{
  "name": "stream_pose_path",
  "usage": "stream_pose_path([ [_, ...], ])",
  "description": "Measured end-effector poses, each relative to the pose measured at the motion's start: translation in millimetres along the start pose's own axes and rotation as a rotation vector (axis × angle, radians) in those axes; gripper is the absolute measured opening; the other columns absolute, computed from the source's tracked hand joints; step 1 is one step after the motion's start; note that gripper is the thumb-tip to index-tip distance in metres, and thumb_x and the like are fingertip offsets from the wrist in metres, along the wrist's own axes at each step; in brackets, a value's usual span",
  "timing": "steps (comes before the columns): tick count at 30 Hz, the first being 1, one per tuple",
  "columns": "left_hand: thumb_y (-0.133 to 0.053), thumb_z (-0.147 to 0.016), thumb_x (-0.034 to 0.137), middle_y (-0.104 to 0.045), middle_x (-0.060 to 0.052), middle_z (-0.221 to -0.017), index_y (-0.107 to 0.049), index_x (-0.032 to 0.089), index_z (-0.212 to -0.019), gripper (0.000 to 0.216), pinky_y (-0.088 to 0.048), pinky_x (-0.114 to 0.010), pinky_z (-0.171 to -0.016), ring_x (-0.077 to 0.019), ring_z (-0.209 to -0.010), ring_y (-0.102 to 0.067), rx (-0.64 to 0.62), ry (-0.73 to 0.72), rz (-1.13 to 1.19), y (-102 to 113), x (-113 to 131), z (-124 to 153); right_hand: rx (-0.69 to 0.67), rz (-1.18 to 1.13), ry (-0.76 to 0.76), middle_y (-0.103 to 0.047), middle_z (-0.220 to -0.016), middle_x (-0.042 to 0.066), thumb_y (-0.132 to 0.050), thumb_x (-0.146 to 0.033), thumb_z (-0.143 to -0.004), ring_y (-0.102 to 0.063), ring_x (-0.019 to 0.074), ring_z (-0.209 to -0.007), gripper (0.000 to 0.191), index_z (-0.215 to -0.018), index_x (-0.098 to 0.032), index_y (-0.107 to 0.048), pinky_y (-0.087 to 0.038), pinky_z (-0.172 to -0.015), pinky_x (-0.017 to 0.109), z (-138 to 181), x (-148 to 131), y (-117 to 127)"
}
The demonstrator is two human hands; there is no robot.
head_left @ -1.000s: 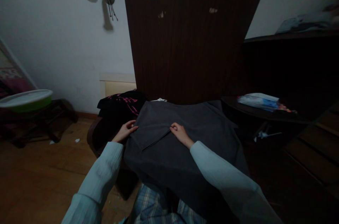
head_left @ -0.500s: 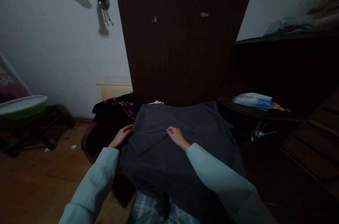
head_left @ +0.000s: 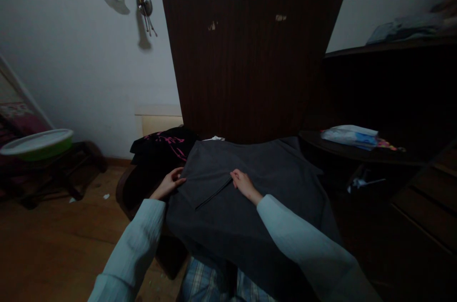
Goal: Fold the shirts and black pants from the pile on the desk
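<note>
A dark grey shirt [head_left: 264,211] is spread out in front of me and drapes down over my lap. Its sleeve lies folded inward, with the hem running slantwise across the cloth. At the upper end of that hem, my right hand [head_left: 244,184] pinches the fabric between thumb and fingers. My left hand [head_left: 168,184] is at the shirt's left edge, its fingers bent and the thumb resting over the cloth; part of its grip is hidden. What supports the shirt is mostly covered by it.
Black cloth with pink markings [head_left: 162,145] lies beyond my left hand, above a dark wooden armrest [head_left: 124,192]. A tall dark panel [head_left: 250,64] stands behind the shirt. To the right, a shelf holds a plastic packet [head_left: 352,136]. A green basin [head_left: 43,147] sits far left.
The view has shifted slightly, moving everything a little to the right. My left hand's fingers have bent more and its thumb has come over the shirt's edge. My right hand keeps its pinch.
</note>
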State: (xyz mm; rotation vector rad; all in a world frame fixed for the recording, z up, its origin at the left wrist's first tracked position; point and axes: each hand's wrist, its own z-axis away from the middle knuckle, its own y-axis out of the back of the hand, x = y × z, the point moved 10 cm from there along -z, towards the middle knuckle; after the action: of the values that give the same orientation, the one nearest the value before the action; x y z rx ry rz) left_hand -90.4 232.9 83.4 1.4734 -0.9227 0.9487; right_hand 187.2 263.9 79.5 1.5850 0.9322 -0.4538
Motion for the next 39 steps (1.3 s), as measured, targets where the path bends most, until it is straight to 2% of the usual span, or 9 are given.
stream_pose_path([
  [8, -0.069, -0.05, 0.037, -0.054, 0.002, -0.071, -0.05, 0.014, -0.106, 0.064, -0.046, -0.029, -0.064, -0.0161, -0.07, -0.056, -0.028, -0.017, 0.002, -3.2, 1.5, 0.0, 0.036, -0.209, -0.019, -0.042, -0.04, -0.008, -0.036, -0.031, -0.081, -0.047, 0.0102, -0.044, 0.022, -0.063, -0.021, -0.042, -0.034, -0.051, 0.02, -0.6, 1.8, 5.8],
  [13, -0.07, -0.049, 0.035, -0.052, 0.003, -0.069, -0.05, 0.014, -0.105, 0.063, -0.045, -0.029, -0.065, -0.0152, -0.068, -0.055, -0.018, -0.024, -0.031, -2.4, -0.7, -2.2, 0.038, -0.236, -0.005, -0.041, -0.039, -0.009, -0.038, -0.033, -0.079, -0.045, 0.0104, -0.042, 0.021, -0.062, -0.021, -0.042, -0.034, -0.048, 0.021, -0.6, 1.3, 5.2],
  [17, -0.07, -0.047, 0.035, -0.051, 0.004, -0.067, -0.051, 0.014, -0.105, 0.065, -0.045, -0.027, -0.062, -0.0146, -0.065, -0.054, -0.002, -0.032, -0.072, -2.5, 1.3, -1.4, 0.125, -0.302, -0.039, -0.045, -0.047, -0.009, -0.043, -0.031, -0.075, -0.046, 0.0098, -0.04, 0.011, -0.077, -0.021, -0.043, -0.035, -0.045, 0.021, -1.4, 9.4, 10.2],
  [20, -0.067, -0.052, 0.042, -0.053, 0.003, -0.066, -0.052, 0.014, -0.106, 0.062, -0.044, -0.026, -0.059, -0.015, -0.064, -0.055, 0.015, -0.019, -0.082, -1.7, 2.5, 0.3, 0.173, -0.357, -0.048, -0.051, -0.062, -0.008, -0.048, -0.027, -0.07, -0.047, 0.008, -0.04, 0.02, -0.089, -0.021, -0.042, -0.037, -0.044, 0.02, -2.0, 13.3, 13.0],
  [22, -0.062, -0.056, 0.046, -0.055, 0.001, -0.068, -0.053, 0.013, -0.105, 0.06, -0.044, -0.026, -0.059, -0.0159, -0.066, -0.056, 0.029, -0.016, -0.054, 0.0, 3.4, 0.9, 0.151, -0.348, -0.054, -0.052, -0.065, -0.007, -0.048, -0.022, -0.069, -0.048, 0.0073, -0.04, 0.018, -0.086, -0.021, -0.043, -0.038, -0.043, 0.02, -2.9, 14.3, 10.5],
  [25, -0.061, -0.057, 0.047, -0.058, -0.001, -0.069, -0.054, 0.011, -0.105, 0.06, -0.044, -0.026, -0.061, -0.0164, -0.068, -0.057, 0.036, -0.02, -0.008, 2.2, 4.7, 1.2, 0.118, -0.265, -0.08, -0.048, -0.057, -0.008, -0.044, -0.011, -0.067, -0.05, 0.0076, -0.041, 0.011, -0.073, -0.02, -0.044, -0.037, -0.044, 0.018, -3.4, 16.8, 7.6],
  [29, -0.063, -0.056, 0.046, -0.057, 0.001, -0.064, -0.053, 0.01, -0.108, 0.064, -0.043, -0.025, -0.058, -0.0148, -0.062, -0.056, 0.029, -0.012, 0.014, 2.1, 4.9, 2.1, 0.088, -0.19, 0.007, -0.051, -0.061, -0.005, -0.039, -0.003, -0.066, -0.05, 0.0055, -0.043, 0.019, -0.062, -0.018, -0.049, -0.039, -0.049, 0.017, -3.3, 8.0, 6.6],
  [32, -0.063, -0.056, 0.045, -0.055, 0.002, -0.062, -0.05, 0.011, -0.112, 0.067, -0.043, -0.024, -0.055, -0.0137, -0.059, -0.055, 0.024, -0.016, 0.025, 1.0, 5.4, 2.8, 0.075, -0.185, 0.06, -0.055, -0.074, -0.002, -0.039, -0.005, -0.069, -0.048, 0.0036, -0.043, 0.021, -0.065, -0.017, -0.056, -0.04, -0.049, 0.018, -2.2, 1.2, 6.9],
  [39, -0.065, -0.054, 0.046, -0.052, 0.004, -0.06, -0.049, 0.012, -0.112, 0.069, -0.042, -0.024, -0.055, -0.0124, -0.057, -0.052, 0.032, -0.034, 0.004, 1.0, 8.7, 3.6, 0.077, -0.186, 0.068, -0.056, -0.085, 0.001, -0.043, -0.008, -0.071, -0.048, 0.0031, -0.044, 0.021, -0.077, -0.017, -0.062, -0.044, -0.054, 0.021, -0.2, -4.4, 10.1],
])
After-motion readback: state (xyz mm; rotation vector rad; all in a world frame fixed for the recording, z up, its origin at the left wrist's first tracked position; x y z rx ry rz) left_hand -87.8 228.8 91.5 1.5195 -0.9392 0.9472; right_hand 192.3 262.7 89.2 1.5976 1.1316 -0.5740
